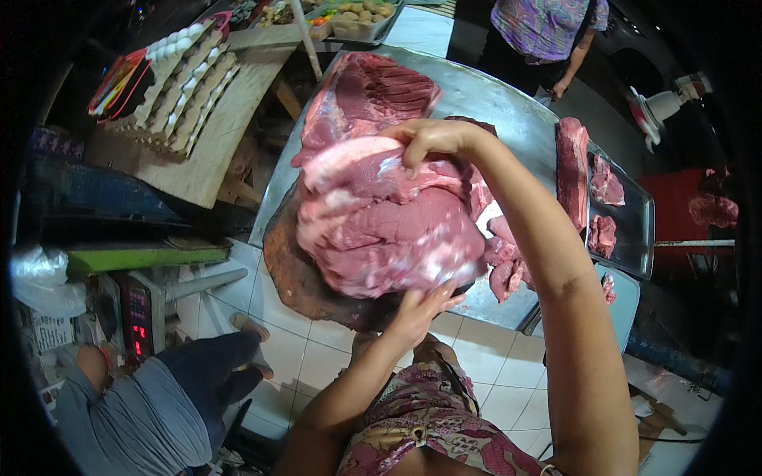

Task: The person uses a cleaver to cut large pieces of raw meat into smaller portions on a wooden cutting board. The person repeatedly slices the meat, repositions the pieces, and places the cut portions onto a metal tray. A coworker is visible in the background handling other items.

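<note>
A large slab of raw meat (381, 226), pink-red with pale fat, lies over a dark wooden chopping block (290, 262). My right hand (432, 144) is closed on its far edge, fingers curled over the fatty rim. At the near edge, my left hand (418, 317) touches the meat with its fingers stretched out and apart. The slab's near right part is blurred. Behind it sits another big cut of meat (361, 99), darker red with ribbed grooves. Smaller meat pieces (504, 258) lie just right of the slab on the metal table (508, 123).
Long strips of meat (571, 170) and a metal tray (635, 198) with chunks are at the right. Egg cartons (182, 95) stand on a wooden table at far left. A digital scale (139, 317) and a person (151, 404) are lower left. Another person (548, 32) stands beyond the table.
</note>
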{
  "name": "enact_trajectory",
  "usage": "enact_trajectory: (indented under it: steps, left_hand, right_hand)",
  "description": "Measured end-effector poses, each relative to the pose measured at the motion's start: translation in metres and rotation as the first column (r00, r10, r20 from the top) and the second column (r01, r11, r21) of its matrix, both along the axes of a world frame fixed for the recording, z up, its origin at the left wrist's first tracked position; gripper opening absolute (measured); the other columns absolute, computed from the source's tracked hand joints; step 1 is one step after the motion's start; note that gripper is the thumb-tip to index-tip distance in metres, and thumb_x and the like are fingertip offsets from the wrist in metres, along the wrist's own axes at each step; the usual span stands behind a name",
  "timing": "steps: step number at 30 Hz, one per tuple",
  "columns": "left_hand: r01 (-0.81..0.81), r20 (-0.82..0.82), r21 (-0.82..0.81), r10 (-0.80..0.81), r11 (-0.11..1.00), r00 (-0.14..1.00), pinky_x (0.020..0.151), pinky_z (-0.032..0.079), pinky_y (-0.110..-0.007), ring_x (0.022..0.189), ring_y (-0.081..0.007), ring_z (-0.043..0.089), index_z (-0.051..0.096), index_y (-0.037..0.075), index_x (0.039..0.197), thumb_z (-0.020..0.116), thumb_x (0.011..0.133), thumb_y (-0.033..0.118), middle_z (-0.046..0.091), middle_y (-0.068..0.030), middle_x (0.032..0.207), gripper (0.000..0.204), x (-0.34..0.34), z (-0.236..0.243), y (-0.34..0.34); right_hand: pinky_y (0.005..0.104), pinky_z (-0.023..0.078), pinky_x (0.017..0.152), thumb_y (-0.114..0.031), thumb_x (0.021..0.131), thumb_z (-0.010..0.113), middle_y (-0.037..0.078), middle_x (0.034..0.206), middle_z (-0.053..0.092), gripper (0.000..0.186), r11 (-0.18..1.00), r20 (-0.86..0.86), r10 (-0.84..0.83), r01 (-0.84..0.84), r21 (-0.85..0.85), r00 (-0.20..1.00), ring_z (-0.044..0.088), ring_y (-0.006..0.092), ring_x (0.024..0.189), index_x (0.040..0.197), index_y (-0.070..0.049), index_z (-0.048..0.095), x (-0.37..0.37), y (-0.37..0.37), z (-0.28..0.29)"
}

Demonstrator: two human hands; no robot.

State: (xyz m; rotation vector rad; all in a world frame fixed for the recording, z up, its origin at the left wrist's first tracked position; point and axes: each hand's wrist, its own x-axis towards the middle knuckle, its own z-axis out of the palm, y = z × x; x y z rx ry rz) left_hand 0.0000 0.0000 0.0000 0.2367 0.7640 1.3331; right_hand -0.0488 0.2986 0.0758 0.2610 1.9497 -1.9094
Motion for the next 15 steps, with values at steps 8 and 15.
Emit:
enact_trajectory:
  steps: [8,15]
  left_hand:
    - [-0.400,-0.877,0.128,0.292,0.908,0.382,0.079,0.050,-0.032,0.084,-0.0189,0.060,0.062,-0.001,0.112,0.061,0.086,0.003,0.063,-0.0093,0.095,0.026,-0.103,-0.030,-0.044]
    - [-0.098,-0.953,-0.099,-0.123,0.990,-0.276,0.094,0.045,-0.039,0.107,-0.0314,0.057,0.058,-0.003,0.121,0.065,0.090,0.023,0.060,-0.0203,0.116,0.041,-0.195,-0.103,-0.026]
  right_hand:
    - [0.0400,0.046,0.098,-0.001,0.071,0.058,0.019,0.114,0.065,0.047,0.508,-0.367,-0.233,0.434,0.744,0.901,0.062,0.0355,0.105,0.118,-0.007,0.065,0.026,-0.065,-0.063]
    - [0.0400,0.050,0.079,0.002,0.078,0.060,0.018,0.094,0.063,0.027,-0.435,-0.641,-0.763,0.666,0.606,0.085,0.063,0.0337,0.087,0.104,-0.002,0.066,0.272,-0.156,-0.107]
